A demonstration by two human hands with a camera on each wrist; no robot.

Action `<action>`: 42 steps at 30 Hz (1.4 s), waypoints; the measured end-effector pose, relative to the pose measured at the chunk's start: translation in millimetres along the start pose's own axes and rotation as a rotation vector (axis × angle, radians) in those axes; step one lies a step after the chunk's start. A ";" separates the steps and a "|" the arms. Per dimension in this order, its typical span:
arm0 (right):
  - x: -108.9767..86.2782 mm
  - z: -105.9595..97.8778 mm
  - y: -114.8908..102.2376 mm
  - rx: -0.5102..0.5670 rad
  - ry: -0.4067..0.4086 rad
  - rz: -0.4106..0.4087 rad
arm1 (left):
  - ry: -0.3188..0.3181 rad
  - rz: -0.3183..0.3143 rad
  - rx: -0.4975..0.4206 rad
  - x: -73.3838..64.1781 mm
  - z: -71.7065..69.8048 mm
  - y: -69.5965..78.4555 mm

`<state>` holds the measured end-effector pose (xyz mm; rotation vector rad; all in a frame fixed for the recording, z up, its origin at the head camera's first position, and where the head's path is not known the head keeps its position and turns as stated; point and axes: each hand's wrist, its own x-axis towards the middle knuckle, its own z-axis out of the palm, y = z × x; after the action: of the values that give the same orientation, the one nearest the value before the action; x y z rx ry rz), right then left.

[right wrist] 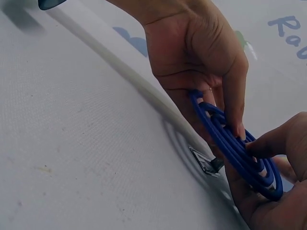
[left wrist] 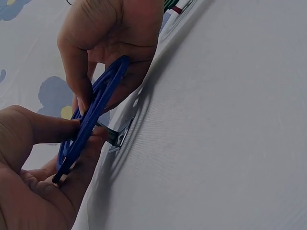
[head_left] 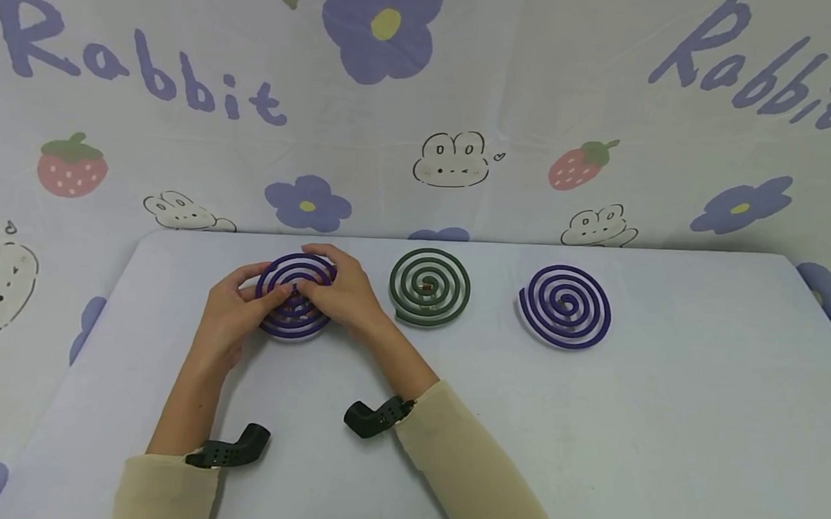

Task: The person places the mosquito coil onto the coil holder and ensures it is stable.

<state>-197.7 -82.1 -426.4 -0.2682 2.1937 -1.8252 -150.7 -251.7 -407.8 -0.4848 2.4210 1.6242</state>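
Both hands are on a purple mosquito coil (head_left: 295, 335), which looks blue in the wrist views and is raised above the white table at the left. My left hand (head_left: 230, 313) pinches its left side, thumb on top near the centre and fingers beneath. From the right, my right hand (head_left: 347, 291) pinches it too, its thumb also near the centre and fingers around the far rim. Under the coil, a small metal stand (right wrist: 206, 163) rests on the table, with its upright part close to the coil's middle. The fingers partly hide the coil's underside.
To the right on the white table (head_left: 659, 425) is a green coil (head_left: 427, 322) with a bit of metal at its centre. Farther right lies another purple coil (head_left: 572, 346). A printed cloth (head_left: 521, 78) hangs behind the table's back edge.
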 end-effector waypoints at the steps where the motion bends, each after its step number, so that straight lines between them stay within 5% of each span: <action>1: -0.1 0.1 -0.1 0.002 -0.004 -0.003 | 0.002 -0.002 -0.001 -0.1 0.0 0.3; 18: -1.3 2.9 -5.0 0.029 0.008 0.064 | 0.041 -0.048 -0.054 1.0 2.3 2.8; 29: -1.0 2.5 -6.7 0.034 0.005 0.070 | 0.056 0.012 -0.017 1.1 2.2 4.6; 42: 0.2 0.2 -0.9 0.009 0.000 0.078 | 0.043 -0.002 -0.032 2.9 2.8 2.2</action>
<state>-197.9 -82.5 -425.6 -0.1785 2.1634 -1.7933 -154.2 -248.8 -407.9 -0.5322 2.4279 1.6709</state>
